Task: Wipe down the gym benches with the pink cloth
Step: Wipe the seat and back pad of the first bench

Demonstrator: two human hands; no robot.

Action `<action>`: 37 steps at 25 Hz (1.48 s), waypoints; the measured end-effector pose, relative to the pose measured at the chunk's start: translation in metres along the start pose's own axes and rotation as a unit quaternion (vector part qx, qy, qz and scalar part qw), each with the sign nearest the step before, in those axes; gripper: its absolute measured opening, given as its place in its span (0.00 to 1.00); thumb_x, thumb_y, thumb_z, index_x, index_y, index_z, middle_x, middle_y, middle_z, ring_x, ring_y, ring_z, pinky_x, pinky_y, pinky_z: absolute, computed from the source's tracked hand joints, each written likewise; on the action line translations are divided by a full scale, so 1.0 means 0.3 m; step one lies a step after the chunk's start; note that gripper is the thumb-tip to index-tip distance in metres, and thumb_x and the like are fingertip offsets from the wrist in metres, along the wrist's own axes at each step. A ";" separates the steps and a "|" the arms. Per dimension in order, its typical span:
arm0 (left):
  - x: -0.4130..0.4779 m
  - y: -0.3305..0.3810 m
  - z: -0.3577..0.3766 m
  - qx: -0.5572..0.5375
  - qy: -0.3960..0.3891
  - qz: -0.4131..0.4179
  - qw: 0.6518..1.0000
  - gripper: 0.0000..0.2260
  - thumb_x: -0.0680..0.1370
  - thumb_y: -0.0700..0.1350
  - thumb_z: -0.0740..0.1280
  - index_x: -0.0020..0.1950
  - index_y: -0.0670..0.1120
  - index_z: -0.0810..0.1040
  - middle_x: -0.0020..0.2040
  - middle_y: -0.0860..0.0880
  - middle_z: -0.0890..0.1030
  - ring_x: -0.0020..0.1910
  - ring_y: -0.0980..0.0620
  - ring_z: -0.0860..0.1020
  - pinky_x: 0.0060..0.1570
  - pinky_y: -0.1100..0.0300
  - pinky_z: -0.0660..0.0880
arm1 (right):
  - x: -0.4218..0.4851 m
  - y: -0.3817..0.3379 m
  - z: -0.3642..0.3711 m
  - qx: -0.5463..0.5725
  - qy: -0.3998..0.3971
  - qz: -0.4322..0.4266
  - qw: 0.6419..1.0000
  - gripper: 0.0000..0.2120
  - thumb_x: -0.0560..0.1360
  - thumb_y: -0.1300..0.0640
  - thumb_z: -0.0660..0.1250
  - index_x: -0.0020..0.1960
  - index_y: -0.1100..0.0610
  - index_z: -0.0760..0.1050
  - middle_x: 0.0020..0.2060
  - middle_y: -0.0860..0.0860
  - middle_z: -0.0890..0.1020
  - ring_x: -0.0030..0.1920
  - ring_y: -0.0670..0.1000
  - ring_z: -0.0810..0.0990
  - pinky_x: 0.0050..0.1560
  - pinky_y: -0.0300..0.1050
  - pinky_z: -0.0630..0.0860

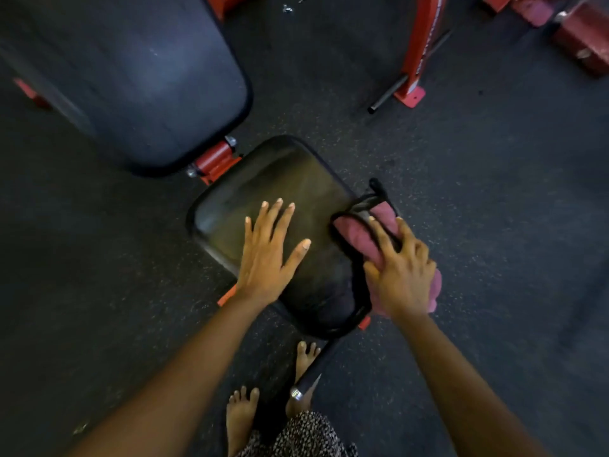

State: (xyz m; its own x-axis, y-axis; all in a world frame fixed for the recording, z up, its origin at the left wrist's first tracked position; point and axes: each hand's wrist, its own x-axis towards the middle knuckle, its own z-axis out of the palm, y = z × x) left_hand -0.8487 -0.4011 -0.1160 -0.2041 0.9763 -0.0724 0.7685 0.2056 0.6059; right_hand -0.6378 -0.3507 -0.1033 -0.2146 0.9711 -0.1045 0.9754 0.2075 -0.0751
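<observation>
Dark gym floor (494, 209), centre frame: left hand (267, 258) flat and open steadies the seat (263, 179); right hand (400, 275) presses bunched cloth (356, 235) along its edge.

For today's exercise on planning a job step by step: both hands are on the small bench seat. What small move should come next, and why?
Probably sweep the right hand with the pink cloth leftwards across the seat pad. The cloth sits bunched at the pad's right edge, tangled with a black cord, so most of the pad looks unwiped. The left hand lies flat on the pad, steadying it, and may need to lift clear.
</observation>
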 end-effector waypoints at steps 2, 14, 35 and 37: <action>0.056 0.041 0.052 0.072 -0.009 0.017 0.997 0.31 0.76 0.63 0.45 0.76 0.49 0.54 0.77 0.47 0.55 0.76 0.47 0.48 0.73 0.46 0.42 | 0.076 0.074 -0.003 0.064 -0.036 0.051 0.996 0.30 0.74 0.45 0.60 0.74 0.41 0.55 0.71 0.55 0.62 0.64 0.63 0.67 0.56 0.60 0.69; 0.127 0.066 0.142 0.238 -0.029 -0.015 0.971 0.30 0.78 0.63 0.41 0.75 0.50 0.57 0.76 0.45 0.59 0.75 0.45 0.53 0.71 0.41 0.48 | 0.812 -0.332 -0.052 0.230 -0.261 -0.192 0.918 0.32 0.75 0.43 0.63 0.75 0.47 0.55 0.69 0.56 0.67 0.68 0.58 0.66 0.67 0.52 0.64; 0.128 0.076 0.126 0.233 -0.046 0.002 0.971 0.30 0.76 0.61 0.49 0.75 0.48 0.57 0.76 0.44 0.57 0.75 0.42 0.52 0.71 0.39 0.46 | -0.020 0.068 0.052 0.481 -0.067 0.275 0.830 0.38 0.62 0.32 0.60 0.64 0.54 0.68 0.57 0.51 0.74 0.55 0.48 0.73 0.53 0.39 0.67; 0.119 0.064 0.089 0.183 -0.071 0.032 0.980 0.30 0.76 0.62 0.50 0.75 0.50 0.59 0.76 0.43 0.57 0.75 0.41 0.51 0.71 0.39 0.46 | -0.123 -0.026 0.076 0.523 0.003 0.348 0.778 0.35 0.63 0.33 0.61 0.64 0.50 0.67 0.58 0.51 0.75 0.57 0.49 0.74 0.57 0.42 0.68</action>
State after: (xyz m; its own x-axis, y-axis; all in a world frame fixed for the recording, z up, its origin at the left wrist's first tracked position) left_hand -0.8250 -0.3604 -0.1281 -0.0823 0.9821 -0.1692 0.9481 0.1295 0.2903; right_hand -0.6386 -0.3908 -0.1215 0.3506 0.8064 -0.4762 0.2797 -0.5755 -0.7685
